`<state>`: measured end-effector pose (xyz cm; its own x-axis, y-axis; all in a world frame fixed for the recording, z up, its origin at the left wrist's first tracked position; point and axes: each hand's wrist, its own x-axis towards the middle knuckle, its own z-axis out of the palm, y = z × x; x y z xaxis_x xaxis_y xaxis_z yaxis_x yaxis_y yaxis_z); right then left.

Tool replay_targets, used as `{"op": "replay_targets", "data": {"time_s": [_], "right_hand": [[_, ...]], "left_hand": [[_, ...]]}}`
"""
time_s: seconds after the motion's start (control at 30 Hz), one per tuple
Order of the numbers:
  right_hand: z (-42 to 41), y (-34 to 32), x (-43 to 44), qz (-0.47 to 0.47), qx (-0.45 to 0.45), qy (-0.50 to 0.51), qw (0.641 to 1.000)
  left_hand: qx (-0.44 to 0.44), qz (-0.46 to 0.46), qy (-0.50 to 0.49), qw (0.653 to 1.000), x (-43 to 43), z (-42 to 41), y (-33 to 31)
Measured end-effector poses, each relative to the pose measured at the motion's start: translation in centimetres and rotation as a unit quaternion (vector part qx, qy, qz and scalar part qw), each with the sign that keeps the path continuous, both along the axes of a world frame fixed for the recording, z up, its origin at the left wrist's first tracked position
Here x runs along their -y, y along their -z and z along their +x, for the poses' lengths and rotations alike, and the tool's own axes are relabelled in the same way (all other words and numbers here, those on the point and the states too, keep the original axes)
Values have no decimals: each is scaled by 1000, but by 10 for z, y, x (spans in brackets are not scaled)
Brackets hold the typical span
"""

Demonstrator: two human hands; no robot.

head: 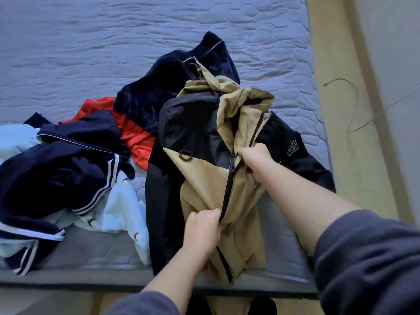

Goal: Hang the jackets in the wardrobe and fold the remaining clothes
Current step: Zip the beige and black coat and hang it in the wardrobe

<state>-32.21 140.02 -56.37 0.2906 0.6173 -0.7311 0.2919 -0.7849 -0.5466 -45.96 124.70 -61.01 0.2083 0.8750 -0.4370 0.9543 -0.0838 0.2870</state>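
Head view. A quilted grey-blue bed (113,53) fills the picture, with pale floor (341,155) and a loose cable (354,105) to its right. The tan-and-black jacket (200,178) lies at the bed's near edge, its hem hanging over the side. Your left hand (202,228) pinches the front edge low down, fingers curled into the tan cloth just beside the zipper (228,185). Your right hand (254,159) grips the same edge higher up, fingers closed on the fabric near the top of the zipper.

The step appears to be straightening the jacket's front before hanging. Hold the zipper line taut between both hands so the two panels lie flat. Lift the jacket by its collar rather than its middle, or the hood will bunch.

Left of the jacket a navy velvet garment (159,92), a red garment (136,137), a navy striped garment (68,160) and a pale blue garment (122,201) overlap in a heap, not yet folded.
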Motion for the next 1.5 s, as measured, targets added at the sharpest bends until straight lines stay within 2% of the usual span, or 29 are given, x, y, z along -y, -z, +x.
{"op": "replay_targets", "data": {"time_s": [0.13,0.2,0.3,0.4,0.47,0.57,0.6,0.73,0.8,0.87,0.9,0.93,1.0,1.1,1.13,1.17,1.2,1.23,1.3,1.4,1.5], "right_hand": [[7,-26,14,53,-105,116,986],[11,-51,18,81,-157,142,974],[12,-95,30,108,-207,127,964],[8,-147,55,122,-197,89,969],[5,-182,76,147,-177,66,971],[2,-231,104,198,-175,40,964],[1,-245,114,210,-175,26,962],[2,-291,140,242,-151,-28,958],[6,-306,149,240,-135,-49,960],[13,-315,160,235,-126,-50,963],[17,-318,164,235,-121,-38,964],[21,-321,170,235,-119,-19,964],[27,-320,180,235,-121,12,964],[44,-318,199,188,-175,10,966],[52,-316,204,159,-224,-1,962],[61,-317,209,127,-285,-15,950],[70,-321,211,96,-346,-22,933],[79,-327,211,80,-393,-17,916],[99,-342,201,84,-419,-13,904],[122,-371,172,96,-398,-30,912],[129,-395,137,76,-287,-61,953]], "left_hand": [[89,-137,-120,979,-19,-15,-27],[144,-146,-190,960,-35,-24,-55],[209,-19,-305,929,-65,-29,-116],[274,128,-356,884,-99,-26,-184],[255,172,-314,898,-120,-19,-224],[114,83,-215,966,-145,0,-271],[57,55,-192,978,-147,6,-283],[-70,9,-139,988,-145,15,-302],[-87,-8,-139,986,-142,11,-305],[-10,-42,-216,975,-139,6,-308],[68,-76,-275,956,-137,3,-311],[168,-111,-342,918,-132,0,-317],[362,-188,-450,794,-120,-9,-327],[559,-268,-507,599,-90,-25,-362],[606,-281,-508,544,-79,-29,-375],[635,-284,-501,514,-67,-32,-385],[655,-280,-494,499,-55,-33,-397],[666,-271,-483,500,-45,-32,-406],[682,-241,-461,513,-24,-27,-425],[676,-197,-441,556,5,-14,-456],[645,-159,-444,602,31,1,-469]]}}
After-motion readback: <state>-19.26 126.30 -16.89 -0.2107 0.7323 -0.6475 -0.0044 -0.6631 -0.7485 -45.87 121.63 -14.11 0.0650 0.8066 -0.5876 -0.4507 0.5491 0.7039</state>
